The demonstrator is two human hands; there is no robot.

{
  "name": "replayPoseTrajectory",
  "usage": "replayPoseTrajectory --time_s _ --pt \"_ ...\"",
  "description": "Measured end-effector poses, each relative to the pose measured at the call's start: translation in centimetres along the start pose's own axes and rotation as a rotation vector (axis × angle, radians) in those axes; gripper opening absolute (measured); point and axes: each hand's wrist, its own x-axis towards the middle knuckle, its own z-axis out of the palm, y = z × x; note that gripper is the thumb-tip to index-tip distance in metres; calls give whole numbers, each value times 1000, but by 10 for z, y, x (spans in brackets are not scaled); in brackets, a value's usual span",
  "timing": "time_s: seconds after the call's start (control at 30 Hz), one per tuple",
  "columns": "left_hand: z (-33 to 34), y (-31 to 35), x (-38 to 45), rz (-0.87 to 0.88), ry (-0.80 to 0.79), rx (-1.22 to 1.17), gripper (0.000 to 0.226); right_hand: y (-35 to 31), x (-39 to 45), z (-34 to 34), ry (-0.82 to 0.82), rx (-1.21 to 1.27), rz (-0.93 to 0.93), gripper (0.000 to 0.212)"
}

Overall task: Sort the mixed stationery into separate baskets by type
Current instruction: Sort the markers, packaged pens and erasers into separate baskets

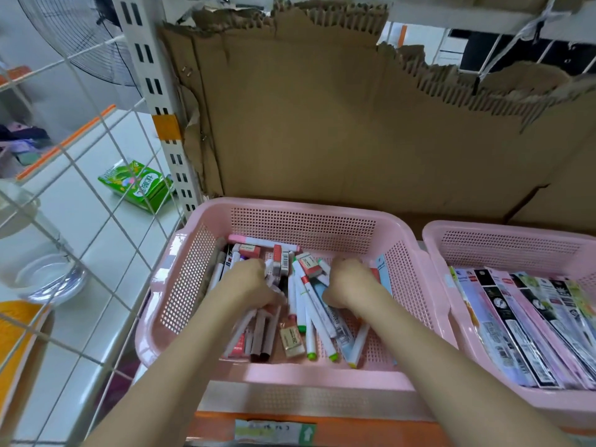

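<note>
Both hands, left hand (254,282) gripping a bunch of pens (258,330) and right hand (350,282) digging with hidden fingers, should probably grab one type per pass from that pink basket (303,217).

We see both arms reaching into the left basket (400,253), which holds a jumble of markers (309,314), pens and boxed erasers (292,341). The left hand (251,283) grips a bunch of pens (258,337); the right hand (350,282) digs among flat packets, fingers hidden. Just beside it, the right basket (483,250) holds packaged refills (529,327) in a row. Torn cardboard (338,130) stands behind.
</note>
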Motion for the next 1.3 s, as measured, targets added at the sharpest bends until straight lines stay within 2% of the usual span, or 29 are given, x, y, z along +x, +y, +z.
replayPoseTrajectory --time_s 0.07,0.17,0.23,0.3,0.37,0.43,0.5,0.7,0.77,0.83,0.93,1.1,1.3 --pt "3 1 -3 5 -50 58 68 2 0 -1 32 38 8 40" --pt "7 7 -4 67 -65 177 77 5 -2 -1 32 63 2 20" --pt "6 7 -5 60 -90 103 72 9 -5 -3 59 112 0 21" --pt "3 3 -6 44 -80 27 51 12 -9 -8 94 178 11 28" --pt "-1 -2 -6 30 -18 -29 36 15 -15 -14 100 268 7 30" --pt "-5 -1 -9 27 53 -142 36 19 -22 -17 118 323 -43 24" --pt "-6 1 -11 53 104 -290 24 23 -30 -19 161 341 -93 16" --pt "2 15 -32 206 322 -561 20 36 -63 -25 279 451 -123 7" --pt "5 25 -42 285 408 -600 27 44 -74 -29 306 514 -137 11" --pt "7 38 -49 326 467 -670 21 56 -81 -33 350 550 -142 23" --pt "15 65 -58 346 469 -746 19 86 -87 -40 447 613 -119 35" --pt "40 133 -70 367 454 -737 17 174 -94 -48 546 826 -74 34" --pt "74 227 -74 421 470 -783 9 301 -93 -52 525 978 -2 28"
